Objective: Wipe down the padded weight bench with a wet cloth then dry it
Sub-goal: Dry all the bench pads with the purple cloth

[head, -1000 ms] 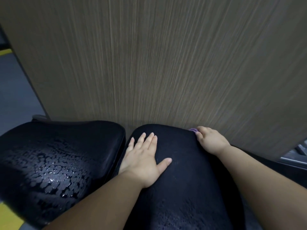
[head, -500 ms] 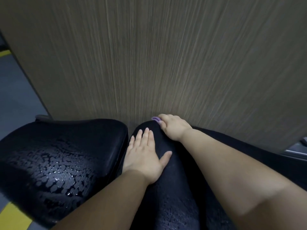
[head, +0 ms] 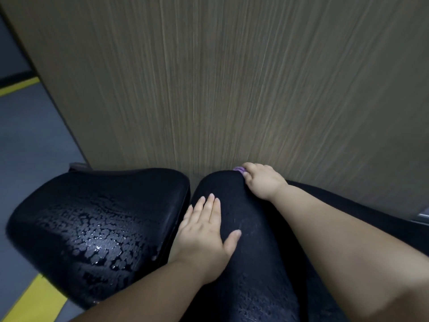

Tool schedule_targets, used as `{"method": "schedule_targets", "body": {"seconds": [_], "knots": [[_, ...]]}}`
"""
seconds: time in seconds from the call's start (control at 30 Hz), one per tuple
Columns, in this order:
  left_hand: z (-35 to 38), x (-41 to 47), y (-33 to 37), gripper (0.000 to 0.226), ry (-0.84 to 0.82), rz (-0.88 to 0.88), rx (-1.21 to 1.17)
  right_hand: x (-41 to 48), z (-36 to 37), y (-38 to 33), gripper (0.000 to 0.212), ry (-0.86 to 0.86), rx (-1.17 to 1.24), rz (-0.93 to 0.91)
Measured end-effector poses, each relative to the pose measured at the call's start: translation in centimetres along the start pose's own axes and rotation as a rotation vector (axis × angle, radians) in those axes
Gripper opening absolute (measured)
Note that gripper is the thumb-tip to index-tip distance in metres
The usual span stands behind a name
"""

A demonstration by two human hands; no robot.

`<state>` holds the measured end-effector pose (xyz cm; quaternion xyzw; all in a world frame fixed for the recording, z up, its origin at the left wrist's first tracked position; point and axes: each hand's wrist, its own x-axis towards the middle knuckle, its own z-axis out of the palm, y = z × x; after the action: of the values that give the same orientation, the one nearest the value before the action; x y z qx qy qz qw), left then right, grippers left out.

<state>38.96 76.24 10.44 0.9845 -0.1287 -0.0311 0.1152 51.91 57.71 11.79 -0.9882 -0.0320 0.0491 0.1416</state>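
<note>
Two black padded bench sections lie below me. The left pad (head: 97, 219) glistens with water patches. My left hand (head: 204, 235) rests flat, fingers straight, on the left side of the narrower right pad (head: 255, 263). At that pad's far end my right hand (head: 262, 182) curls over the edge and grips a purple cloth (head: 239, 169). Only a small corner of the cloth peeks out by the fingers.
A tall wood-grain panel (head: 232, 89) stands directly behind the bench, close to my right hand. Grey floor (head: 30, 140) with yellow stripes (head: 34, 300) lies at the left. A metal part (head: 424, 216) shows at the right edge.
My right hand slid left along the far end of the right pad with the cloth, from its right corner to near its tip. My left hand stayed pressed on the pad.
</note>
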Motion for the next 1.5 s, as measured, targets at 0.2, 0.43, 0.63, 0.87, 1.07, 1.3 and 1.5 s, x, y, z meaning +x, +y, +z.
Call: {"method": "schedule_targets", "body": {"seconds": [0.2,0.43,0.63,0.87,1.07,1.3,1.5], "knots": [[0.6,0.1,-0.2,0.1,0.079,-0.013,-0.12,1.3,0.9,-5.1,0.032,-0.054,0.006,-0.226],[0.0,0.1,-0.5,0.06,0.385,-0.142,-0.623,0.1,1.5,-7.3,0.046,-0.147,0.171,-0.327],[-2.1,3.3,-0.4,0.04,0.359,-0.194,-0.784,-0.8,1.5,-7.1,0.056,-0.199,0.621,-0.2],[-2.7,8.7,-0.9,0.027,0.157,-0.228,-0.389,-1.9,1.4,-6.8,0.073,-0.1,0.83,-0.122],[-2.8,9.5,-1.5,0.035,0.101,-0.244,-0.177,-4.4,1.6,-4.3,0.075,-0.052,0.468,-0.125],[-2.7,10.3,-0.8,0.028,0.146,-0.152,-0.068,-5.4,2.4,-5.2,0.064,0.102,0.105,-0.133],[-2.2,10.7,-1.5,0.022,0.026,-0.141,-0.205,-5.2,2.6,-4.9,0.064,0.095,0.078,-0.133]]}}
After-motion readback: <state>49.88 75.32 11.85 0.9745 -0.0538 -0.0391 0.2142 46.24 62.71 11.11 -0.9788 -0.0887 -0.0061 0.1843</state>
